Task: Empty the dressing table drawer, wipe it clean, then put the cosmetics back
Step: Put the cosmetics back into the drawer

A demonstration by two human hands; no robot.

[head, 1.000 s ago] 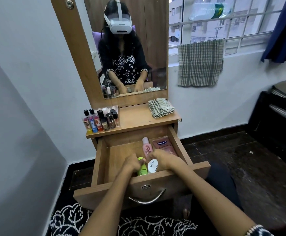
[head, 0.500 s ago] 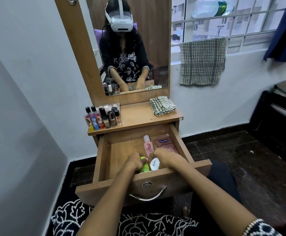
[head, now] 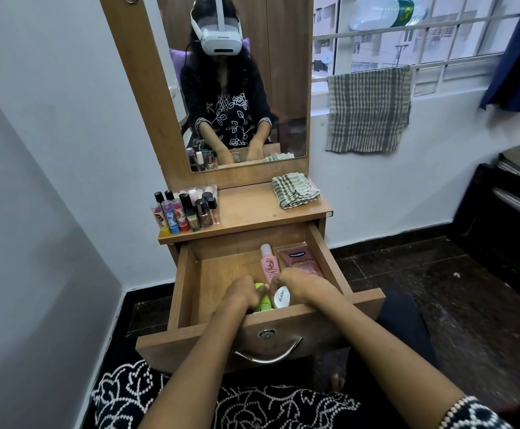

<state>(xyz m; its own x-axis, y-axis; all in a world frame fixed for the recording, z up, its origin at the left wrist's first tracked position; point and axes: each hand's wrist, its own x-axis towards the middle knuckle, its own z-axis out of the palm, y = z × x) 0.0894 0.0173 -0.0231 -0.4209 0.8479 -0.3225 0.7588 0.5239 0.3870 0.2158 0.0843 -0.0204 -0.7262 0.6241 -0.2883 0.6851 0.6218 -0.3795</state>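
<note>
In the open drawer (head: 187,283), near its front edge, the left hand (head: 241,294) curled around a green bottle (head: 262,300) and the right hand (head: 300,287) around a white Zudio jar (head: 282,298). Both probably light, rigid, smooth; best gripped around the body.

Both hands (head: 302,289) forward, fingers (head: 252,291) curled
</note>
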